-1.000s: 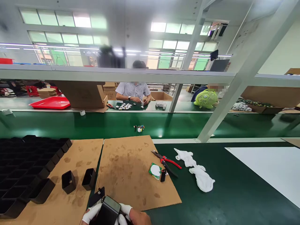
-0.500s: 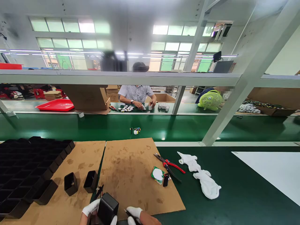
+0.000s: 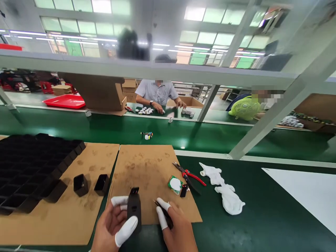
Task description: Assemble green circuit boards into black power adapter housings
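My left hand (image 3: 112, 224) wears white finger cots and grips a black plastic box (image 3: 134, 208) upright between thumb and forefinger, over the near edge of a brown cardboard sheet (image 3: 147, 168). My right hand (image 3: 175, 229), also with finger cots, pinches a thin black tool (image 3: 161, 210) just right of the box, its tip pointing toward the box. Two open black boxes (image 3: 90, 184) stand on the left cardboard sheet (image 3: 52, 220), beside a large black tray of compartments (image 3: 28, 168).
Red-handled pliers (image 3: 190, 176), a small green-and-white packet (image 3: 175, 184) and a white cloth glove (image 3: 223, 190) lie to the right. A green conveyor belt (image 3: 105, 127) carries a small part (image 3: 147, 135). A person sits across it with small white parts (image 3: 145, 111); a green fan (image 3: 244, 108) stands at right.
Both hands rose and moved forward into view. The black box turned upright in my left hand. The camera tilted down a little.
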### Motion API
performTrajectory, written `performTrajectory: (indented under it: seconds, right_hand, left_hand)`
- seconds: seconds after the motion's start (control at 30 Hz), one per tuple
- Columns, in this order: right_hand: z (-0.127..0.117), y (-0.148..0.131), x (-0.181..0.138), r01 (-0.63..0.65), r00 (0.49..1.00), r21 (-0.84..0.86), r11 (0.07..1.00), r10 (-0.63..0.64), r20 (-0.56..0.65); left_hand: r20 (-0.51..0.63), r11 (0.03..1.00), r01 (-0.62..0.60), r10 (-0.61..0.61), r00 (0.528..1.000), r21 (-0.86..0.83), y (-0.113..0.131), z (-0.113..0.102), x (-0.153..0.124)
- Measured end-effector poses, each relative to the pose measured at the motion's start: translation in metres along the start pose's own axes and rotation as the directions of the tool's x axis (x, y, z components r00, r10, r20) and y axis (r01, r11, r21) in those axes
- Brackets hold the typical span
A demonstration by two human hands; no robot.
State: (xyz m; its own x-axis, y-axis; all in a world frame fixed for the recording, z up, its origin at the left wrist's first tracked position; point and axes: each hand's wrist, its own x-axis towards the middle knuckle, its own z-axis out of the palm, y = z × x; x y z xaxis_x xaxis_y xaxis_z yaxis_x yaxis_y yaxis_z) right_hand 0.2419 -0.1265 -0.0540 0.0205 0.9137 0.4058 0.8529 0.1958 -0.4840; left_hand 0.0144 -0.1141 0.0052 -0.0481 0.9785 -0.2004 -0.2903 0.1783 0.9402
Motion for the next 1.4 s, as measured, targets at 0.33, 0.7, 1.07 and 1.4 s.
performTrajectory:
  seconds: [0.33, 0.7, 1.07, 1.4]
  right_hand:
    - [-0.016, -0.019, 0.009, -0.124, 0.99, 0.167, 0.978, 0.109, 0.093]
    - [-0.065, -0.067, 0.017, -0.02, 0.986, 0.487, 0.873, 0.099, -0.138]
    - [-0.068, -0.101, 0.029, 0.103, 0.995, 0.42, 0.902, -0.093, -0.045]
    - [-0.072, -0.111, 0.031, 0.162, 0.985, 0.262, 0.952, -0.172, 0.016]
  left_hand:
    - [-0.017, 0.999, -0.03, 0.03, 0.999, 0.04, 0.028, 0.01, -0.008]
    - [-0.091, 0.999, -0.009, 0.013, 0.996, 0.044, 0.027, 0.003, -0.01]
    - [-0.176, 0.961, -0.15, 0.193, 0.965, 0.232, 0.02, -0.009, -0.018]
    - [-0.147, 0.864, -0.265, 0.356, 0.923, 0.429, 0.015, -0.018, -0.026]
